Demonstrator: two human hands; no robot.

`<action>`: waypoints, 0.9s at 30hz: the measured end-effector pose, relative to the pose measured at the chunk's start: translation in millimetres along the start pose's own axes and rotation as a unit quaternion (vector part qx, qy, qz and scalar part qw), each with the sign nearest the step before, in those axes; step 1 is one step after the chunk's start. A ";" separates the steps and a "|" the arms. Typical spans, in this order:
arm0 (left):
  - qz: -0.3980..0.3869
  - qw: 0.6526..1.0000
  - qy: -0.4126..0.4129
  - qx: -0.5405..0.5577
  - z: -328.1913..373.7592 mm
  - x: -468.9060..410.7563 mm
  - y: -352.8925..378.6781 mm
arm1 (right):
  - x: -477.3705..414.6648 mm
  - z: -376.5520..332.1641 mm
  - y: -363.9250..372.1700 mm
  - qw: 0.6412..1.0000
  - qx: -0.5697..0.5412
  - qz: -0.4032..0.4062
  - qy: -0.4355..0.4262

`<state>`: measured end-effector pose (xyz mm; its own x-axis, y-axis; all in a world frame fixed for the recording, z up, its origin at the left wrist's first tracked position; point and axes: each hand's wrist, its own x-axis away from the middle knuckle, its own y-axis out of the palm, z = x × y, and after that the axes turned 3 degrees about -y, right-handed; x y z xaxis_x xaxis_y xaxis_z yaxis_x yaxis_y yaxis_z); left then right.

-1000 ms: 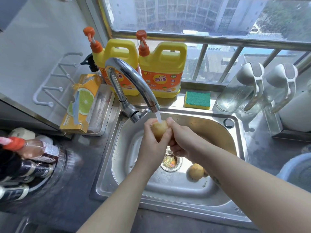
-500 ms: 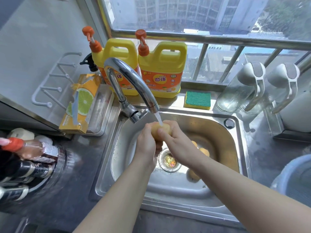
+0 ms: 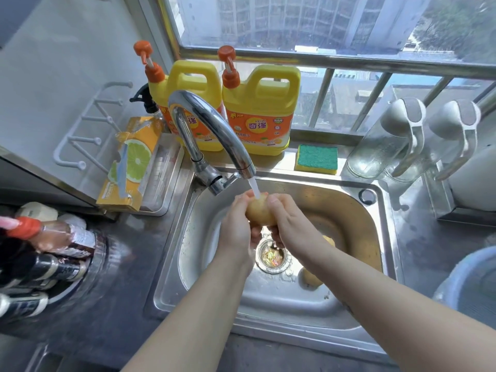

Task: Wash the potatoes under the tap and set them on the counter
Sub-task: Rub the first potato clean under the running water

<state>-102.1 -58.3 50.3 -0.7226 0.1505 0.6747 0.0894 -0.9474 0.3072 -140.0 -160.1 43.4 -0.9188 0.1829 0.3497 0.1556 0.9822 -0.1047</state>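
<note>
A yellow-brown potato (image 3: 259,212) sits under the running stream from the chrome tap (image 3: 214,130), above the steel sink (image 3: 386,253). My left hand (image 3: 236,229) grips its left side and my right hand (image 3: 292,224) grips its right side. Water falls from the spout onto the potato's top. Two more potatoes lie in the basin, one (image 3: 310,277) near the drain at the right and one (image 3: 329,240) mostly hidden behind my right forearm.
Two yellow detergent jugs (image 3: 260,114) and a green-yellow sponge (image 3: 316,159) stand behind the sink. A lemon-printed box (image 3: 131,162) lies in a tray at left, with bottles (image 3: 40,248) nearer. Glass jugs (image 3: 386,140) and a blue basin (image 3: 472,280) sit at right.
Both hands have kept the potato under the stream, shifting and turning it slightly between the palms. The potatoes in the basin stay where they were.
</note>
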 end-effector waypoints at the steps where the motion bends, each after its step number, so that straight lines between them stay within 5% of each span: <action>1: 0.011 0.999 -0.039 0.025 6.6 0.3 2.1 | 1.8 1.7 0.8 1.000 0.013 -0.002 -0.021; 3: -0.007 0.996 -0.076 0.051 12.9 2.0 3.9 | 3.5 3.1 1.5 1.000 0.000 0.008 -0.027; 6: -0.058 0.998 -0.015 0.025 5.8 8.4 3.8 | 1.7 -0.8 0.7 0.988 -0.132 0.029 0.068; 9: -0.107 0.983 0.107 -0.102 -6.1 14.4 -6.3 | -2.5 -6.2 -4.8 0.948 -0.257 0.005 0.188; 13: -0.138 0.945 0.164 -0.248 -11.9 7.8 -16.0 | -1.9 -4.0 -7.6 0.931 -0.262 -0.024 0.253; 16: -0.067 0.967 0.143 -0.201 -11.2 3.6 -8.3 | 0.5 -4.8 -4.9 0.958 -0.205 -0.037 0.196; 20: 0.017 0.994 0.061 -0.088 3.1 0.0 4.7 | -0.3 -0.1 6.4 0.999 0.023 -0.020 -0.010; 24: 0.008 0.998 -0.041 -0.037 12.4 -1.2 5.8 | -3.7 5.2 11.3 0.999 0.045 0.011 -0.020; 27: -0.053 0.998 -0.021 -0.026 5.9 -3.2 -3.5 | -5.2 0.3 2.7 0.994 -0.063 0.035 0.077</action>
<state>-96.0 -53.8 51.0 -0.6973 0.2604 0.6678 -0.0222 -0.9391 0.3430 -134.9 -158.4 41.0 -0.8394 0.2454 0.4849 0.2697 0.9627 -0.0204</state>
